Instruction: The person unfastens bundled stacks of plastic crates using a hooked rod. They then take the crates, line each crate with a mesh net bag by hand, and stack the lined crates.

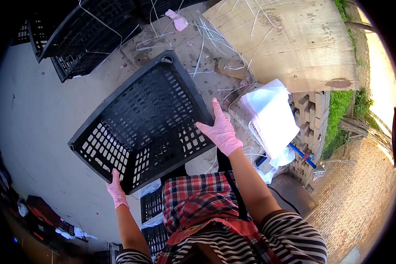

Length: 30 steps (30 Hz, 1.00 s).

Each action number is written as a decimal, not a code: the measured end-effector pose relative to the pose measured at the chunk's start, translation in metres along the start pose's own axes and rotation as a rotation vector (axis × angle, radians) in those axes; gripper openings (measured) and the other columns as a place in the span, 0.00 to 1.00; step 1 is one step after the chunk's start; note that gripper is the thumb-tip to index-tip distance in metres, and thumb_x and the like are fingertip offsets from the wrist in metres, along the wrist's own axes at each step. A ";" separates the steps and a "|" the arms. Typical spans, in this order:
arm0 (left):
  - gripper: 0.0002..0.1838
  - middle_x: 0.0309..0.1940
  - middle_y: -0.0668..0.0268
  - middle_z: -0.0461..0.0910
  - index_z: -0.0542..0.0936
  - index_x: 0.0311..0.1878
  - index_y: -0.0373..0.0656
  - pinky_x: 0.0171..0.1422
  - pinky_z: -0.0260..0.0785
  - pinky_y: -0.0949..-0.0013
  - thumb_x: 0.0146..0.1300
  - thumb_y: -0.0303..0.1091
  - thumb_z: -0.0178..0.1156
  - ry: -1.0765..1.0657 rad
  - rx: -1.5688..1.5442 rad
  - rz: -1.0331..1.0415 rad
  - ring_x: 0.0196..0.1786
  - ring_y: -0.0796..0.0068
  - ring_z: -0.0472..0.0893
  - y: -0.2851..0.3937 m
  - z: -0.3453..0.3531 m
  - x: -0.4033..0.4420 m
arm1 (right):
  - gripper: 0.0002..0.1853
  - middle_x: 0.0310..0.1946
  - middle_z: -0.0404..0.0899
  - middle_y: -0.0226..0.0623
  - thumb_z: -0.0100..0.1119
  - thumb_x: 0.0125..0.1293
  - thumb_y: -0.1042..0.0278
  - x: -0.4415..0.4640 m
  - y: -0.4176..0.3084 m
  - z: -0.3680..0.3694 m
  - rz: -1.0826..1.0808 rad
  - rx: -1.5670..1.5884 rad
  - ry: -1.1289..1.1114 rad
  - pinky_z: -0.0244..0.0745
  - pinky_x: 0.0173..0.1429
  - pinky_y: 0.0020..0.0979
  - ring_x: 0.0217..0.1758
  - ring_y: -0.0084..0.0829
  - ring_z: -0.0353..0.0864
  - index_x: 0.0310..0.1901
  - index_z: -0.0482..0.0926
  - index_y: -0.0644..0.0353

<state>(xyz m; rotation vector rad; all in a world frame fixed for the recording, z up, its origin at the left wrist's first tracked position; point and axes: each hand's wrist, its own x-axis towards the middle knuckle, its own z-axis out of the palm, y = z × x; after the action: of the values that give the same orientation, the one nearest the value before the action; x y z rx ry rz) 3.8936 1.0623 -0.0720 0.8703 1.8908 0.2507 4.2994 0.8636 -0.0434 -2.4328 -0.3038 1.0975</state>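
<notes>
A black plastic crate (149, 110) with slotted walls is held tilted in front of my body, its open side toward me, and nothing shows inside it. My left hand (115, 189), in a pink glove, grips its lower left edge, with the fingers partly hidden by the wall. On the crate's right side, my right hand (222, 131), gloved in pink too, is closed over the rim, thumb and forefinger spread. Just right of that hand, a stack of white sheets (273, 116) lies on a light-coloured basket (240, 108).
More black crates (92, 35) stand at the upper left. White straps (202, 44) and a pink scrap (177, 20) lie on the floor near a plywood board (290, 44). A blue-handled tool (302, 155) rests by a brick wall (310, 132). Crates (152, 211) stand beside my legs.
</notes>
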 end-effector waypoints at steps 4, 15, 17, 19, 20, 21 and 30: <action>0.31 0.50 0.67 0.74 0.65 0.61 0.44 0.49 0.69 0.66 0.57 0.40 0.68 0.081 0.166 -0.056 0.48 0.73 0.74 -0.012 -0.011 -0.019 | 0.33 0.58 0.71 0.47 0.55 0.60 0.73 -0.019 0.029 0.013 0.091 0.341 -0.155 0.67 0.62 0.34 0.61 0.41 0.71 0.67 0.57 0.59; 0.25 0.51 0.70 0.73 0.62 0.59 0.58 0.33 0.72 0.58 0.62 0.33 0.62 0.181 0.309 -0.235 0.45 0.66 0.77 -0.055 -0.019 -0.007 | 0.24 0.51 0.75 0.48 0.49 0.61 0.78 -0.018 0.051 0.039 -0.029 0.224 -0.034 0.70 0.54 0.35 0.51 0.47 0.76 0.60 0.65 0.56; 0.25 0.50 0.71 0.74 0.63 0.59 0.59 0.36 0.71 0.58 0.62 0.33 0.62 0.213 0.300 -0.245 0.45 0.67 0.77 -0.054 -0.018 -0.007 | 0.23 0.51 0.75 0.48 0.49 0.60 0.79 -0.018 0.052 0.038 -0.014 0.244 -0.051 0.70 0.54 0.35 0.51 0.47 0.77 0.59 0.65 0.56; 0.24 0.50 0.72 0.73 0.64 0.58 0.59 0.39 0.70 0.57 0.62 0.34 0.63 0.153 0.290 -0.234 0.46 0.69 0.76 -0.060 -0.020 -0.004 | 0.23 0.51 0.74 0.48 0.49 0.60 0.79 -0.017 0.049 0.029 -0.003 0.251 -0.070 0.71 0.53 0.35 0.50 0.47 0.77 0.59 0.65 0.57; 0.24 0.50 0.72 0.73 0.64 0.58 0.59 0.39 0.70 0.57 0.62 0.34 0.63 0.153 0.289 -0.236 0.46 0.69 0.76 -0.058 -0.016 -0.005 | 0.23 0.50 0.75 0.48 0.49 0.59 0.79 -0.013 0.046 0.022 0.046 0.223 -0.103 0.71 0.52 0.36 0.49 0.47 0.77 0.58 0.66 0.58; 0.25 0.50 0.72 0.73 0.63 0.58 0.58 0.40 0.70 0.56 0.61 0.35 0.63 0.153 0.289 -0.230 0.46 0.68 0.75 -0.058 -0.013 -0.007 | 0.23 0.49 0.75 0.48 0.49 0.59 0.79 -0.011 0.045 0.019 0.097 0.194 -0.139 0.72 0.51 0.36 0.48 0.47 0.77 0.58 0.66 0.58; 0.36 0.59 0.66 0.65 0.58 0.61 0.49 0.45 0.72 0.50 0.56 0.42 0.69 0.137 0.367 -0.231 0.54 0.61 0.71 -0.054 -0.035 -0.004 | 0.17 0.42 0.75 0.47 0.53 0.59 0.75 -0.010 0.062 0.036 -0.015 0.175 -0.044 0.73 0.44 0.37 0.41 0.45 0.78 0.51 0.68 0.61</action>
<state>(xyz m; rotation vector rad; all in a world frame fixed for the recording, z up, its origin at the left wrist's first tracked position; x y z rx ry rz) 3.8402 1.0277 -0.0809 0.8800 2.1844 -0.1891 4.2666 0.8170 -0.0879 -2.2518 -0.2298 1.1232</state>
